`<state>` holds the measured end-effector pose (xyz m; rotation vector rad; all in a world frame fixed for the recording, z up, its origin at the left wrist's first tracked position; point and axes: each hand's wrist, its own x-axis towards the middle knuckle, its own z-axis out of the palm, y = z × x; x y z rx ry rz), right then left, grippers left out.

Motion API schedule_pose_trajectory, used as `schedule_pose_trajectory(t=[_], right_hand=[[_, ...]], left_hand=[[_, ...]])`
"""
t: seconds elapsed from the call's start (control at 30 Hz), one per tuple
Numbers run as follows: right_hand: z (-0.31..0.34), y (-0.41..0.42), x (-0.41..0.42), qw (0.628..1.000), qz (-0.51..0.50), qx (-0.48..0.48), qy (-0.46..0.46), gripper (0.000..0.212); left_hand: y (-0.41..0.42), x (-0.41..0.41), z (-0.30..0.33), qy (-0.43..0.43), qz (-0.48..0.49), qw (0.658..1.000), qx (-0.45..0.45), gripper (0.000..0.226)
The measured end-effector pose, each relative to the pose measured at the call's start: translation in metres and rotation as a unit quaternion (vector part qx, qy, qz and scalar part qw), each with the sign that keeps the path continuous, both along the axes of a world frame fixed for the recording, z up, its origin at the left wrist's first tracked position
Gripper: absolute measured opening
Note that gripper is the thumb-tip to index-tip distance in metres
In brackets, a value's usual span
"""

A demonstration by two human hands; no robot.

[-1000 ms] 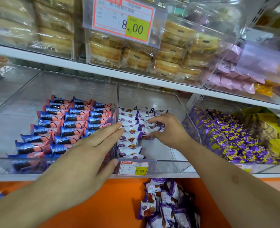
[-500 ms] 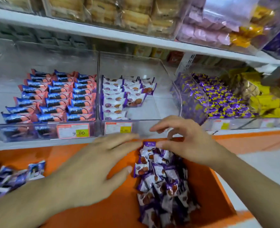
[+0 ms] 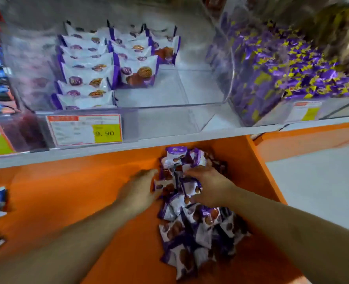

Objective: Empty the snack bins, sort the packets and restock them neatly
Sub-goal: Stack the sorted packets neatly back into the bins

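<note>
Two bare hands are being held over a loose heap of white-and-purple snack packets [image 3: 192, 218] lying on the orange ledge [image 3: 71, 193], toward its right edge. Roughly two dozen packets are being counted in the heap, though blur is preventing an exact tally. The left hand [image 3: 140, 193] is being laid against the heap's left side with fingers extended and relaxed, gripping nothing. The right hand [image 3: 208, 187] is being pressed onto the heap's far part; whether any packet is being pinched cannot be told. Above the ledge's far edge, about fifteen matching packets are being kept in three rows inside one clear plastic bin [image 3: 169, 117], filling its left half. One yellow-and-red price label [image 3: 84, 130] is being shown on its front wall.
</note>
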<state>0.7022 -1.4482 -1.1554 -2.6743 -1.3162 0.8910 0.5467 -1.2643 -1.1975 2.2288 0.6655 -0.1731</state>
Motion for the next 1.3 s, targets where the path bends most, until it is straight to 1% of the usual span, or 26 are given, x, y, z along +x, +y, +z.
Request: schedule_pose_trajectory(t=[0.03, 0.07, 0.1, 0.17, 0.23, 0.33, 0.4, 0.47, 0.53, 0.57, 0.6, 0.67, 0.73, 0.83, 0.87, 0.9, 0.93, 1.0, 1.03, 1.1, 1.13, 1.17, 1.23, 1.3], right_hand=[[-0.007, 0.003, 0.001, 1.000, 0.010, -0.018, -0.009, 0.092], [-0.014, 0.005, 0.002, 0.999, 0.018, -0.031, -0.028, 0.092], [-0.018, 0.007, 0.001, 0.998, 0.030, -0.039, -0.050, 0.091], [-0.026, 0.009, -0.001, 0.995, 0.045, -0.047, -0.077, 0.085], [-0.030, 0.008, -0.004, 0.996, 0.043, -0.041, -0.068, 0.078], [-0.022, 0.003, -0.009, 0.999, 0.019, 0.006, -0.045, 0.064], [-0.004, 0.003, -0.011, 0.997, -0.049, 0.055, 0.009, 0.054], [0.023, 0.006, -0.013, 0.981, -0.140, 0.092, 0.093, 0.056], [0.057, 0.011, -0.020, 0.961, -0.182, 0.118, 0.173, 0.055], [0.074, 0.012, -0.025, 0.946, -0.197, 0.134, 0.221, 0.051], [0.094, 0.015, -0.033, 0.923, -0.213, 0.156, 0.279, 0.046], [0.135, 0.018, -0.051, 0.861, -0.243, 0.200, 0.399, 0.040], [0.173, 0.022, -0.072, 0.796, -0.248, 0.224, 0.504, 0.040], [0.225, 0.031, -0.102, 0.727, -0.245, 0.253, 0.589, 0.036], [0.241, 0.035, -0.113, 0.715, -0.237, 0.266, 0.602, 0.030], [0.254, 0.038, -0.123, 0.710, -0.227, 0.280, 0.605, 0.022], [0.267, 0.040, -0.135, 0.717, -0.215, 0.300, 0.592, 0.019], [0.287, 0.045, -0.156, 0.742, -0.193, 0.316, 0.559, 0.025], [0.294, 0.049, -0.161, 0.765, -0.189, 0.321, 0.525, 0.031], [0.305, 0.060, -0.164, 0.831, -0.159, 0.332, 0.417, 0.040], [0.305, 0.061, -0.166, 0.853, -0.163, 0.337, 0.364, 0.041], [0.323, 0.085, -0.184, 0.868, -0.146, 0.359, 0.312, 0.037], [0.332, 0.098, -0.198, 0.860, -0.163, 0.391, 0.285, 0.024], [0.334, 0.105, -0.206, 0.873, -0.141, 0.404, 0.232, 0.018]], left_hand=[[0.002, 0.007, -0.005, 0.021, -0.029, 0.999, 0.014, 0.056], [0.005, 0.011, -0.013, 0.045, -0.043, 0.998, 0.007, 0.052], [0.009, 0.013, -0.016, 0.064, -0.027, 0.997, -0.023, 0.044], [0.001, 0.017, -0.026, 0.058, -0.004, 0.998, -0.033, 0.025], [-0.005, 0.014, -0.032, 0.062, 0.019, 0.996, -0.065, 0.020], [0.000, 0.003, -0.028, 0.049, 0.059, 0.994, -0.081, 0.020], [0.006, -0.010, -0.017, 0.043, 0.078, 0.992, -0.091, 0.023], [0.017, -0.027, 0.000, 0.034, 0.084, 0.989, -0.113, 0.027], [0.029, -0.048, 0.029, 0.032, 0.082, 0.988, -0.125, 0.029], [0.034, -0.059, 0.048, 0.030, 0.082, 0.986, -0.141, 0.028], [0.037, -0.070, 0.068, 0.019, 0.083, 0.982, -0.166, 0.026], [0.042, -0.093, 0.113, -0.012, 0.091, 0.976, -0.197, 0.023], [0.044, -0.116, 0.159, -0.038, 0.104, 0.970, -0.216, 0.024], [0.043, -0.150, 0.224, -0.083, 0.112, 0.968, -0.209, 0.024], [0.043, -0.159, 0.241, -0.096, 0.111, 0.969, -0.201, 0.024], [0.042, -0.167, 0.257, -0.110, 0.113, 0.968, -0.196, 0.022], [0.041, -0.175, 0.271, -0.130, 0.119, 0.964, -0.198, 0.022], [0.040, -0.191, 0.294, -0.165, 0.131, 0.955, -0.211, 0.023], [0.041, -0.192, 0.300, -0.167, 0.140, 0.953, -0.208, 0.022], [0.049, -0.189, 0.307, -0.171, 0.144, 0.953, -0.206, 0.019], [0.051, -0.191, 0.306, -0.173, 0.152, 0.948, -0.218, 0.019], [0.070, -0.213, 0.325, -0.203, 0.165, 0.942, -0.211, 0.020], [0.079, -0.220, 0.331, -0.208, 0.172, 0.939, -0.215, 0.018], [0.083, -0.219, 0.333, -0.217, 0.185, 0.928, -0.239, 0.014]])
